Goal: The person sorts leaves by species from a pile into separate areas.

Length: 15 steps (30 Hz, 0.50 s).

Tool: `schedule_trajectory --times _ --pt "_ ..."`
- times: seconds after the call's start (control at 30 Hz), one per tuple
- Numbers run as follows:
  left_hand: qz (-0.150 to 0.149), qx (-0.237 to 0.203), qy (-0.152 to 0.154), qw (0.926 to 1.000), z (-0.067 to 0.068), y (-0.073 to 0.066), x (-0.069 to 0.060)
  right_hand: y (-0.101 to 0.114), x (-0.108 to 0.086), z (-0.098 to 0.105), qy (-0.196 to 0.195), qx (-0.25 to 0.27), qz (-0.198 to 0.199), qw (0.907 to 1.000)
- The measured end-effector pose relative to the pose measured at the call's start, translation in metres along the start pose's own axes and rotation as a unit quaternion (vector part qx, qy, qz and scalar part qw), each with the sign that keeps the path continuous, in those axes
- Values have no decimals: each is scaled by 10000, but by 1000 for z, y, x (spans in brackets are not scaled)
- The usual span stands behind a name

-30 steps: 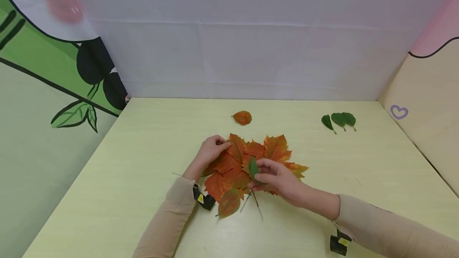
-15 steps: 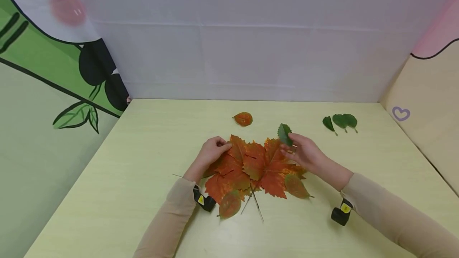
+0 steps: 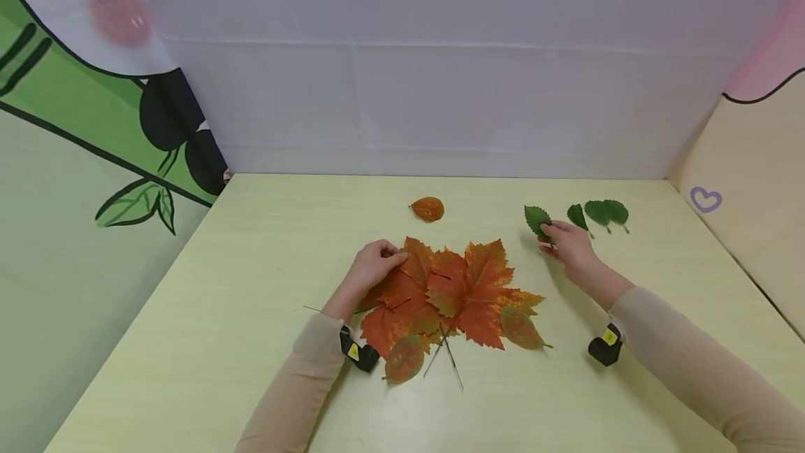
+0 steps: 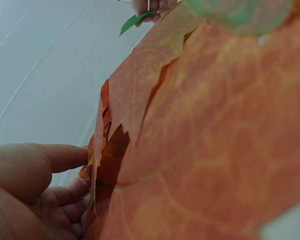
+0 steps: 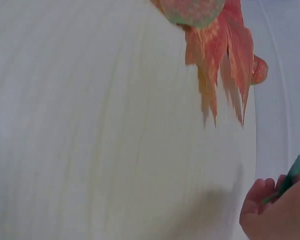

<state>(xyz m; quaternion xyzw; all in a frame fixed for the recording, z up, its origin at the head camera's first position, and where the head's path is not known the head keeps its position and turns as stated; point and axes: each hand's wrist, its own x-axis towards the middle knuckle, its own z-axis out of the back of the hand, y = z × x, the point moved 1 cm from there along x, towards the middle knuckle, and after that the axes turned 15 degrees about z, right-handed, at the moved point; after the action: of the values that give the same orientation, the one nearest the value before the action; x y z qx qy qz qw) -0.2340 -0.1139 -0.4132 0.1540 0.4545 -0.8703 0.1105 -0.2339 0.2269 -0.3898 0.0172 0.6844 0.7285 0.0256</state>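
— On the near side of the pale wood-grain table [image 3: 207,313], what comes first?

— A rounded, red-and-green, fabric-like leaf [image 3: 404,360], at the near edge of a heap of jagged orange maple leaves [image 3: 484,292].

— And the left hand [image 3: 370,268]?

— Thumb and fingers pinch the heap's left edge. The leaves hide the fingertips in the left wrist view, so I can't tell how many layers they have. I'd keep that pinch light and steady, so nothing overlapping slides.

— The right hand [image 3: 574,247]?

— Farther out, past the heap's right side. Thumb and fingertips grip one small oval green leaf with a toothed edge [image 3: 537,219], seemingly just off the table.

— How would you set that down well?

— Lower it flat first, then part the fingers; a leaf so thin could flip or cling. Three small green leaves with short stems [image 3: 597,211] lie just beyond, so I'd keep the knuckles from brushing them.

— Anything else out there?

— A single oval orange leaf [image 3: 427,209], beyond the heap and apart from both hands. I'd leave it be.
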Motion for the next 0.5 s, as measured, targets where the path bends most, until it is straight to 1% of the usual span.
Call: schedule_trajectory --times 0.03,0.1,0.17,0.2,0.3,0.43,0.5 --pt "-2 -3 1 10000 0 0 0 -1 2 3 -33 -203 46 9998" --pt "-13 -15 -6 10000 0 0 0 -1 4 9 -72 -781 158 9968" --pt "-19 -22 -7 10000 0 1 0 -2 7 15 -134 -1484 276 9885" --pt "-18 -20 -6 10000 0 1 0 -2 8 19 -186 -1815 336 9826" --pt "-18 -20 -5 10000 0 1 0 -3 13 28 -313 -2726 583 9598" --pt "-17 -19 -1 10000 0 1 0 -4 23 41 -463 -3545 967 9289" --pt "-14 -16 7 10000 0 1 0 -5 27 46 -493 -3822 1030 9170"
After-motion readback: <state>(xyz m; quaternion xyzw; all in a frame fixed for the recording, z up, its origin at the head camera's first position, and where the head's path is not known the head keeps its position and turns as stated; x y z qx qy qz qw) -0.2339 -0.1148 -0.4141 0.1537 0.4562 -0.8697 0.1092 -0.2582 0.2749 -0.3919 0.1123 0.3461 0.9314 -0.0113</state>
